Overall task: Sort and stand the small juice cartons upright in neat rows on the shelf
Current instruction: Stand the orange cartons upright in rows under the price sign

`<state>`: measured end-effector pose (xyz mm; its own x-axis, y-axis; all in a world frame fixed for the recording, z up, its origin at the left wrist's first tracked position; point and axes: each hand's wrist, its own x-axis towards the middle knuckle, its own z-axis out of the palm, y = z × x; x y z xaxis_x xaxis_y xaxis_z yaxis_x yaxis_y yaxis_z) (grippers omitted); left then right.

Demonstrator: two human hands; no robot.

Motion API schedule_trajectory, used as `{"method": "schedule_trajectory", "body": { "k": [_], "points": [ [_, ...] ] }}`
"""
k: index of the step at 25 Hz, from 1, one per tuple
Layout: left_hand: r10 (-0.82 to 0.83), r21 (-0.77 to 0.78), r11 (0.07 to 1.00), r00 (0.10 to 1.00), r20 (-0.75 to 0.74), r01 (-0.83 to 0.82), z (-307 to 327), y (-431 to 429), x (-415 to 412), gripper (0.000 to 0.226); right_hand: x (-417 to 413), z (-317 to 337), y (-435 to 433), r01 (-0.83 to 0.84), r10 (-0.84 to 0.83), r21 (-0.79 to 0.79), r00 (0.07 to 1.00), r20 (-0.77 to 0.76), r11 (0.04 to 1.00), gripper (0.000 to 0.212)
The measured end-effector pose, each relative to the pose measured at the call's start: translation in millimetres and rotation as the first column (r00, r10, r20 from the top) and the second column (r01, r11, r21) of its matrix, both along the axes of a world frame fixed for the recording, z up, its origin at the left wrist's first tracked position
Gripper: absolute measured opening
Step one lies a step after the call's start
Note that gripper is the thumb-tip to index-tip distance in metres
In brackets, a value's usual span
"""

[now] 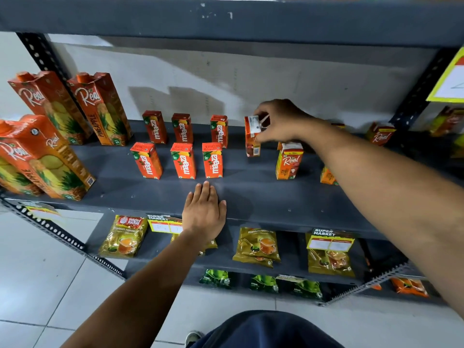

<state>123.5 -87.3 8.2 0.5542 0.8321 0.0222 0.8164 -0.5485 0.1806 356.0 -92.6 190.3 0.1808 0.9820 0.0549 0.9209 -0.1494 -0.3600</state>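
Head view: right hand (276, 121) grips small carton (251, 136) by top, long axis near upright, base at shelf (251, 197), right of back Maaza row (182, 128). Left hand (204, 212) flat, open, empty on shelf edge. Right hand nearer; judged step: align carton into row.

The right forearm (391, 187) covers most of a small Real carton (327, 176) at the shelf front, leaving only an orange corner, and hides nearly all of another carton (338, 125) behind the wrist. The right hand (278, 121) masks the top and back of the small carton it grips (251, 136), whose label print is too fine to read. The left hand (204, 213) overlaps a tea packet (209, 244) below. The yellow-edged sign (452, 81) and blurred cartons (449, 120) run off the right edge.
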Motion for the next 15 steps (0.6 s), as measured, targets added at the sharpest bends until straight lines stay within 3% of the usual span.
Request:
{"method": "schedule_trajectory", "body": {
  "k": [2, 5, 8, 15],
  "points": [
    [0.006, -0.006, 1.000, 0.999, 0.047, -0.005, 4.7, -7.5, 6.1, 0.061, 8.2, 10.2, -12.6, 0.029, -0.022, 0.071, 0.994, -0.105, 0.997, 0.049],
    [-0.110, -0.010, 0.994, 0.987, 0.115, 0.112, 13.8, -32.2, 37.2, 0.061, 29.3, 20.1, -34.3, 0.133, -0.079, 0.193, 0.962, -0.262, 0.972, 0.041],
    [-0.198, -0.001, 0.980, 0.973, 0.121, 0.200, 17.7, -54.4, 76.1, 0.062, 51.7, 27.3, -60.7, 0.260, -0.137, 0.264, 0.903, -0.406, 0.929, 0.050],
    [-0.212, 0.008, 0.977, 0.977, -0.009, 0.212, 0.1, -65.1, 106.0, 0.065, 113.2, 23.2, -131.9, 0.469, -0.335, 0.178, 0.804, -0.491, 0.865, 0.036]
  ]
}}
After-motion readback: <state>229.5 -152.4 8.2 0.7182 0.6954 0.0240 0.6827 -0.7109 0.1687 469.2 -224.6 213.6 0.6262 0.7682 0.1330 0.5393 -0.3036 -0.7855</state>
